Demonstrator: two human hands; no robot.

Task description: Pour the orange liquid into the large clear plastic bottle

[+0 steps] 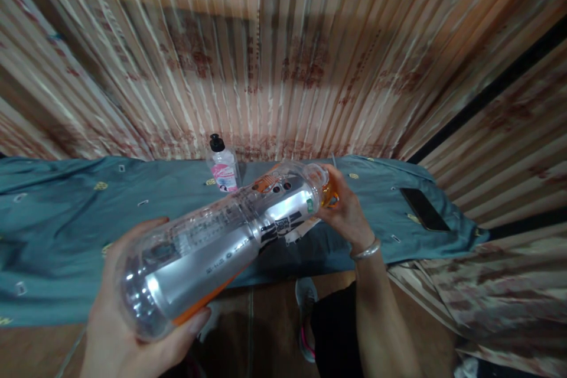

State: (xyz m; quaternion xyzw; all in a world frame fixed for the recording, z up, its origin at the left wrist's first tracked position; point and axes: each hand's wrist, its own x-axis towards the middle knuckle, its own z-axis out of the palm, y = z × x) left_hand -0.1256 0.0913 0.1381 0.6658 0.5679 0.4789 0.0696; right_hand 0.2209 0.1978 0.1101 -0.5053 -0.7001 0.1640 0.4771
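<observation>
A large clear plastic bottle [212, 242] with a silver, black and orange label lies nearly on its side in the air above a table covered with a teal cloth [66, 230]. My left hand [119, 319] cups its base, fingers wrapped round it. My right hand [348, 212], a silver bangle on its wrist, grips the neck end, where an orange cap shows between the fingers.
A small clear bottle [222, 165] with a black cap and pink label stands at the table's far edge. A dark phone [424, 209] lies on the cloth at right. Striped patterned curtains [283, 59] hang behind. My shoe [305, 319] shows on the brown floor below.
</observation>
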